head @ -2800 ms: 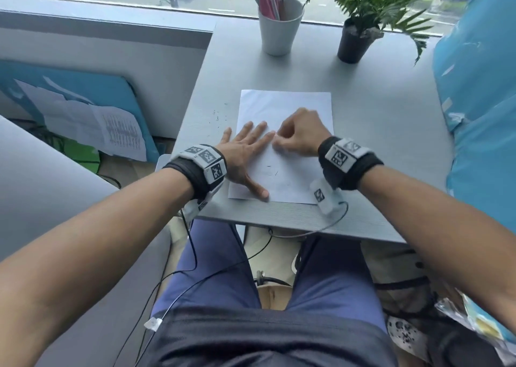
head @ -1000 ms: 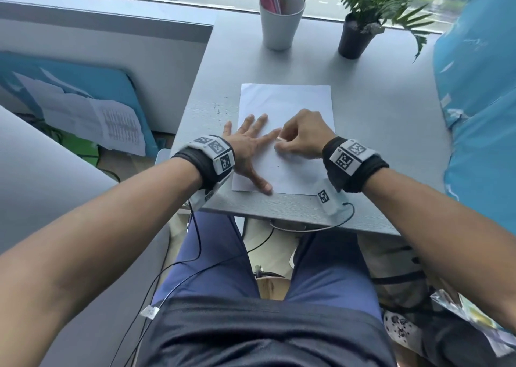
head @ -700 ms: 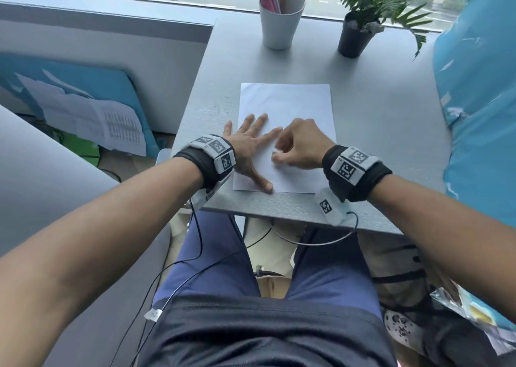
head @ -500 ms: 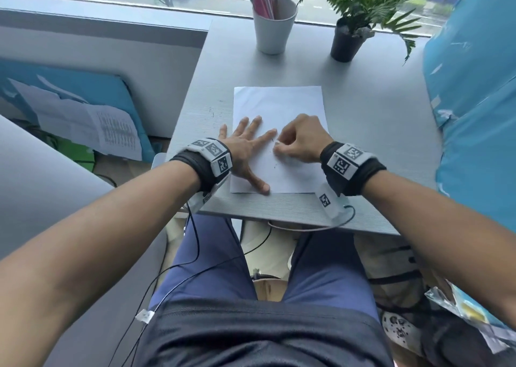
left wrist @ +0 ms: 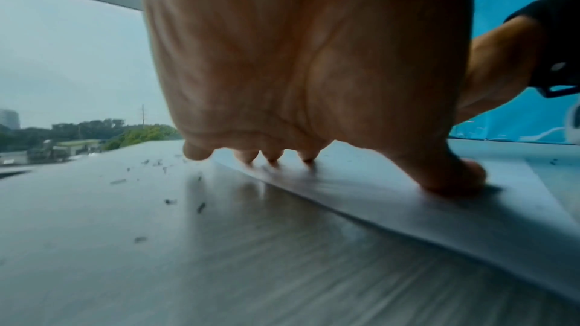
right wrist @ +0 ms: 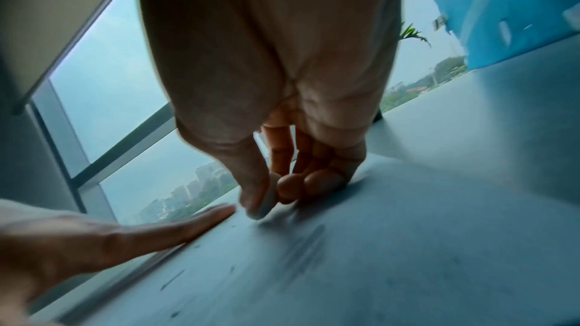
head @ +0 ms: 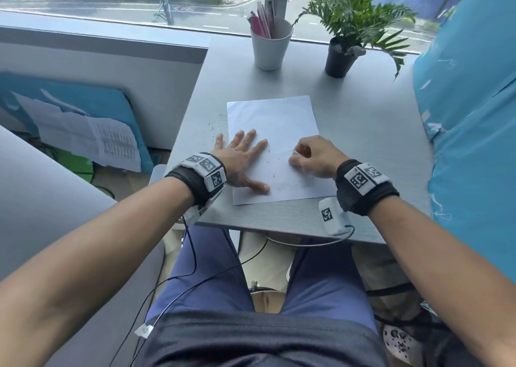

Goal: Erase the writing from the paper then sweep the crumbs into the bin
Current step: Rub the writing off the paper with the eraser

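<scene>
Head view: my left hand (head: 240, 158) flat, fingers spread, pinning the paper (head: 275, 132) near the desk (head: 363, 132) edge, right hand (head: 314, 157) pinching the eraser (head: 295, 153) on it; hard strokes could crease the sheet, crumbs (head: 212, 125) beyond scattering

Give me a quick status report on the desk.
Left hand flat on paper. Right hand pinching eraser against it. Crumbs on paper and desk. No bin visible.

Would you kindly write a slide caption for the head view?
Left hand presses the paper flat while the right hand rubs it with an eraser; crumbs scatter.
</scene>
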